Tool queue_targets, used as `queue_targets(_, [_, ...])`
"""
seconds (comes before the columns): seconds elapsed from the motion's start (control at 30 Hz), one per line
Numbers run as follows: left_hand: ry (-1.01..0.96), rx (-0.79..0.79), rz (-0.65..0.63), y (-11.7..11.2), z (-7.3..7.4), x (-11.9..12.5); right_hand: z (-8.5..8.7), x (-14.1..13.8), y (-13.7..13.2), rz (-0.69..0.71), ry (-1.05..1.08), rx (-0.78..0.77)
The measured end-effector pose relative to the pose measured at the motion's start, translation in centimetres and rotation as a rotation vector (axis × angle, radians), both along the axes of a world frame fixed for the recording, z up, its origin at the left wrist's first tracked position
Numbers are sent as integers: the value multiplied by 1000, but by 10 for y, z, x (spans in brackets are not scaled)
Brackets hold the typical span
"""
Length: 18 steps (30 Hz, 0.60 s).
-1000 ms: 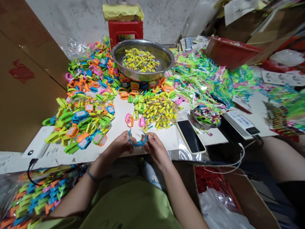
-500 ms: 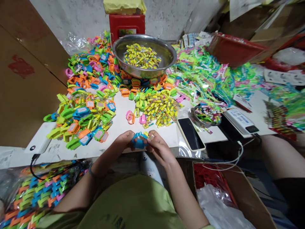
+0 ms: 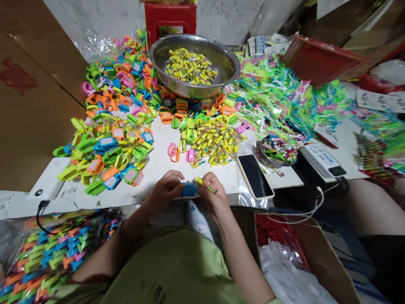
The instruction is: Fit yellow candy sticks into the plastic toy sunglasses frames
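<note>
A small blue plastic toy watch (image 3: 189, 189) sits between both hands at the table's near edge. My left hand (image 3: 166, 189) pinches its left side with curled fingers. My right hand (image 3: 214, 195) grips its right side and also holds a yellow candy tube (image 3: 205, 185) against the fingers. Just beyond the hands lies a heap of yellow candy tubes (image 3: 212, 144). A pile of finished coloured toy watches (image 3: 107, 156) lies to the left.
A steel bowl (image 3: 226, 67) of candy tubes stands at the back. A phone (image 3: 255, 175) lies right of my hands, beside a small dish of candies (image 3: 278, 150). Neon plastic strips (image 3: 278, 101) cover the right. A cardboard box (image 3: 329, 270) sits below right; a bag of watch straps (image 3: 47, 257) below left.
The blue strap, held open as a loop a second ago, is now folded up compactly between my hands. A yellow candy tube now shows in my right hand. The view tilted down slightly.
</note>
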<state>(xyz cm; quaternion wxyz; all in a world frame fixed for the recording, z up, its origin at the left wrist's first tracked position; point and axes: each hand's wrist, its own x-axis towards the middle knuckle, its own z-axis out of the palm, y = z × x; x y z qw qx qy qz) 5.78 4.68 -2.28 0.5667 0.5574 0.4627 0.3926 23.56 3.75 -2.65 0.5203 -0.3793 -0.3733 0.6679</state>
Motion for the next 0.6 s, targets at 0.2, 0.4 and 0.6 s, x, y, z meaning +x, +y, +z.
queue_targets(0.2, [109, 86, -68, 0, 8, -1, -3, -6, -1, 52, -351, 172])
queue_targets(0.4, [-21, -153, -116, 6, -4, -4, -13, -3, 1, -85, -251, 218])
queue_targets(0.6, [7, -40, -178, 11, -11, -3, -14, -4, 0, -22, -269, 302])
